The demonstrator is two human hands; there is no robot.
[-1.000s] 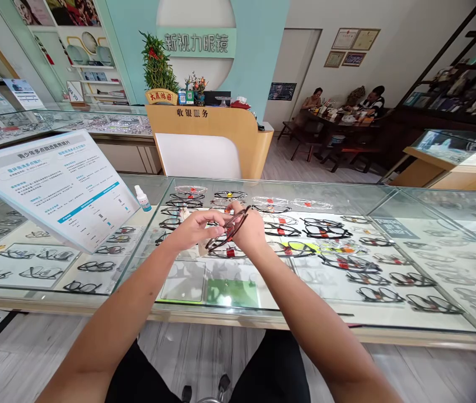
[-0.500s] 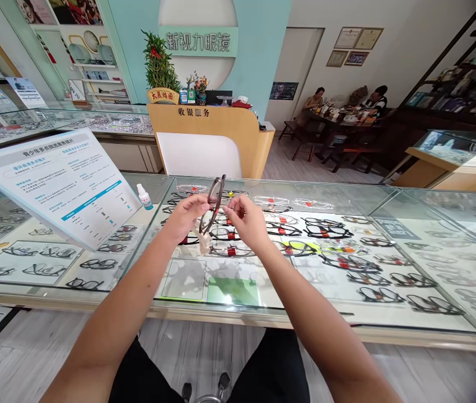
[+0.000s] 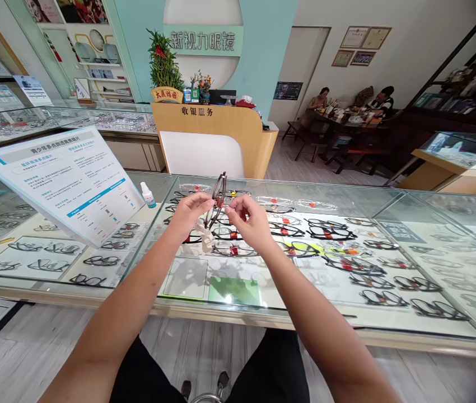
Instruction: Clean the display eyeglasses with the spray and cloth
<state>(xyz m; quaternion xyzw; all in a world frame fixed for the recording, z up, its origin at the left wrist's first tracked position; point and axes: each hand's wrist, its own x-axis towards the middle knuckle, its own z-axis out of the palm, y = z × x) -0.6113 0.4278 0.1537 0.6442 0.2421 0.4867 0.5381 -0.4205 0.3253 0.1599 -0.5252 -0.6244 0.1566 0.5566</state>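
My left hand (image 3: 188,215) pinches a dark pair of glasses (image 3: 217,202), which stands on edge above the glass counter. A crumpled pale cloth (image 3: 206,240) hangs below the fingers of this hand. On the other side of the glasses is my right hand (image 3: 250,219), its thumb and forefinger brought together beside the frame. What lies between those fingertips is too small to make out. Rows of glasses (image 3: 330,228) with red tags show under the counter's glass top, around and to the right of the hands.
A white spray bottle (image 3: 148,196) stands left of my hands, beside a large tilted printed sign (image 3: 64,182). A wooden reception desk (image 3: 217,120) is beyond the counter (image 3: 322,323). Two people sit at a table in the back right.
The glasses have turned a little, so more of their lenses shows. The whole view has shifted slightly, and both hands remain at the glasses.
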